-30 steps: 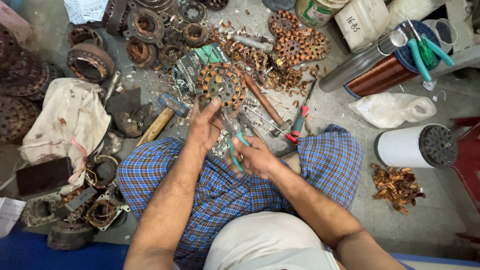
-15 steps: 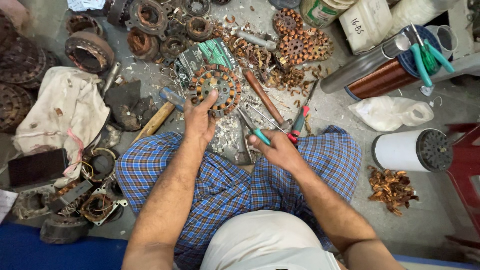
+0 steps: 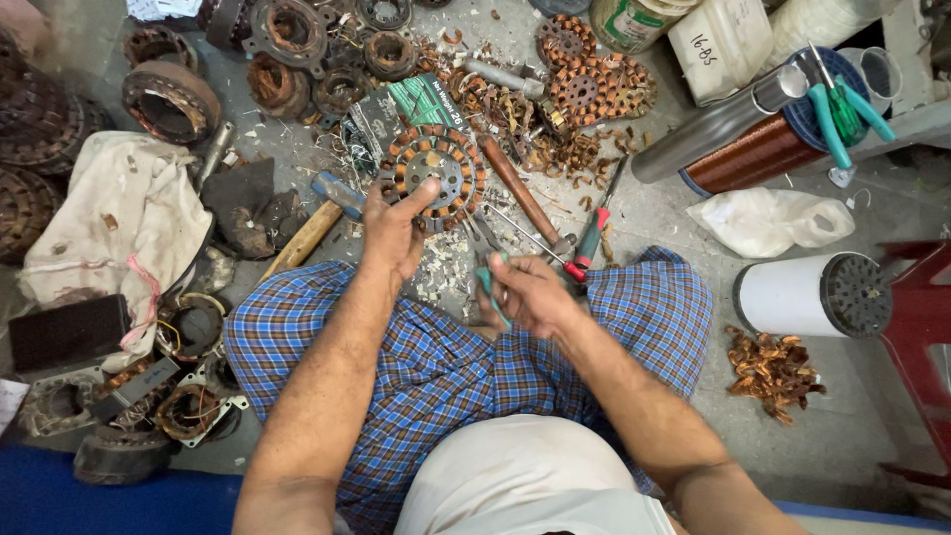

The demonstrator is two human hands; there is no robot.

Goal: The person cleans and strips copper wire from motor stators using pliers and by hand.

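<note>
I sit cross-legged on the floor in blue checked cloth. My left hand [image 3: 394,230] grips the near edge of a round motor stator with copper windings [image 3: 434,170], thumb reaching toward its centre hole. My right hand [image 3: 530,293] is closed on the green handles of a pair of pliers [image 3: 483,260], whose metal jaws point up toward the stator's lower right edge. White scraps of paper lie on the floor just below the stator.
A wooden-handled hammer [image 3: 315,228], a red-handled screwdriver [image 3: 594,238] and a brown-handled tool [image 3: 513,190] lie close by. Several old stators [image 3: 170,97] are scattered at top and left. A copper wire spool [image 3: 755,151], white cylinder [image 3: 814,293], white sack [image 3: 107,226] and copper scrap pile [image 3: 771,369] surround me.
The view shifted slightly. My right hand with the pliers drew back from the stator toward my lap; my left hand stays on the stator.
</note>
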